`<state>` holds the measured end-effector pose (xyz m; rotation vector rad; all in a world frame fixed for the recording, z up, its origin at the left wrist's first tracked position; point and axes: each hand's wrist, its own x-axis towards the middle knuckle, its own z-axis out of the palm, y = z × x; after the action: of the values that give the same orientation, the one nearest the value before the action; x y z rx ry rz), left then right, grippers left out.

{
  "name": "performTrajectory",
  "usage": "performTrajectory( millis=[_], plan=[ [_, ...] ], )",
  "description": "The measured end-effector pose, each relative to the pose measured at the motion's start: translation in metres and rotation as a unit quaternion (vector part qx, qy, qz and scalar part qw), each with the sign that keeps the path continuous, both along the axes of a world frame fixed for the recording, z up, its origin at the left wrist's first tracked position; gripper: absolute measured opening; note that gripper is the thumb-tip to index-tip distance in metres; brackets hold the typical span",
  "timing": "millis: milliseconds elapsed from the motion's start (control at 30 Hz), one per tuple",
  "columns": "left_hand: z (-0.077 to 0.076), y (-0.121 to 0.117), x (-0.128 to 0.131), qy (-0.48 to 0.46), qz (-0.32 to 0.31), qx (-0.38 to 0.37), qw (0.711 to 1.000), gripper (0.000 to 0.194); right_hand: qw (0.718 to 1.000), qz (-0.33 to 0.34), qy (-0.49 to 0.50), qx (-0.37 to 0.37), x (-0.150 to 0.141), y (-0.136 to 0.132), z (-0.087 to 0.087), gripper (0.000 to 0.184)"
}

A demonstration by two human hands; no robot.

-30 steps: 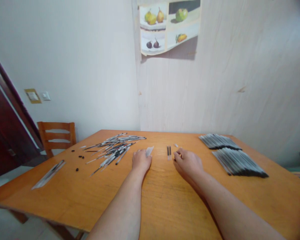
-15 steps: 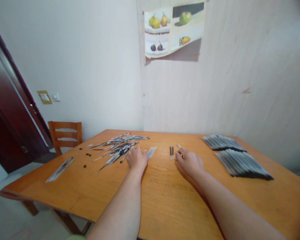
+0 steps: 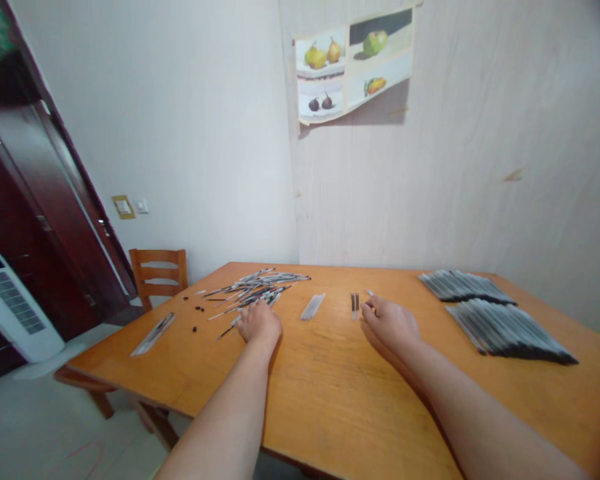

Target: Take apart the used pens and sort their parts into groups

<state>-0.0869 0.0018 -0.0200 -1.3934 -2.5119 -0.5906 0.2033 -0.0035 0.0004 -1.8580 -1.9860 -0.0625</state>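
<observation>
Head camera showed two bare hands working over a wooden table (image 3: 330,393). The left hand (image 3: 261,323) was at the near edge of a loose pile of thin pens (image 3: 247,283), its fingers bent down over them; whether it gripped one I could not tell, because the back of the hand hid the fingertips. The right hand (image 3: 393,323) kept its thumb and fingers narrow, close together, just beside two short dark rods (image 3: 355,303); if something small was between them, it could not be seen. Between the hands was a small row of clear tubes (image 3: 313,307), perhaps put there so that both hands could reach it easily. At the right, a rear stack (image 3: 465,287) and a front stack (image 3: 510,328) lay with their dark ends aligned toward the near side, probably for keeping good order, while the pile at left was crossed in all directions. The tubes looked like smooth, translucent plastic, straight and slender. Some small black pieces (image 3: 195,329), rounded and dull, were scattered near a long clear sleeve (image 3: 150,339). The tabletop had a warm orange-brown colour and soft shine.
</observation>
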Motion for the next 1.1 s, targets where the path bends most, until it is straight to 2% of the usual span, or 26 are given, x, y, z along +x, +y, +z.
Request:
performTrajectory(
  millis=[233,367,433,533,600,633,667,733,800,833,1000,1100],
  plan=[
    [-0.004,-0.005,-0.007,0.003,-0.021,-0.022,1.0,0.027,1.0,0.0,0.004,-0.005,0.002,0.0,-0.001,0.041],
    [-0.001,-0.003,-0.005,-0.015,-0.035,0.01,0.999,0.027,1.0,-0.004,0.025,-0.002,0.003,0.001,-0.001,0.038],
    [0.002,-0.001,0.0,-0.029,-0.068,0.048,0.996,0.027,0.999,0.001,0.054,0.006,0.002,0.002,-0.002,0.037],
    [0.009,0.004,0.019,-0.073,-0.18,0.102,0.976,0.027,0.988,0.044,0.147,0.023,0.001,0.006,-0.005,0.034],
    [0.013,0.005,0.04,-0.103,-0.279,0.124,0.947,0.027,0.962,0.078,0.258,0.03,-0.001,0.011,-0.007,0.035],
    [0.015,0.004,0.052,-0.109,-0.326,0.132,0.93,0.027,0.941,0.084,0.329,0.02,-0.001,0.013,-0.008,0.036],
    [0.016,0.002,0.064,-0.117,-0.365,0.135,0.914,0.027,0.911,0.081,0.404,0.003,0.0,0.015,-0.009,0.037],
    [0.018,-0.003,0.088,-0.127,-0.428,0.123,0.886,0.027,0.836,0.067,0.543,-0.041,0.002,0.019,-0.011,0.038],
    [0.019,-0.008,0.107,-0.13,-0.47,0.102,0.867,0.028,0.77,0.065,0.633,-0.053,0.005,0.022,-0.012,0.034],
    [0.019,-0.01,0.114,-0.129,-0.485,0.096,0.859,0.027,0.749,0.07,0.657,-0.045,0.007,0.023,-0.012,0.032],
    [0.019,-0.008,0.137,-0.16,-0.512,0.069,0.841,0.019,0.701,0.101,0.705,-0.015,0.013,0.026,-0.01,0.023],
    [0.017,-0.001,0.145,-0.209,-0.517,0.069,0.827,0.021,0.693,0.119,0.71,-0.023,0.014,0.027,-0.009,0.024]
  ],
)
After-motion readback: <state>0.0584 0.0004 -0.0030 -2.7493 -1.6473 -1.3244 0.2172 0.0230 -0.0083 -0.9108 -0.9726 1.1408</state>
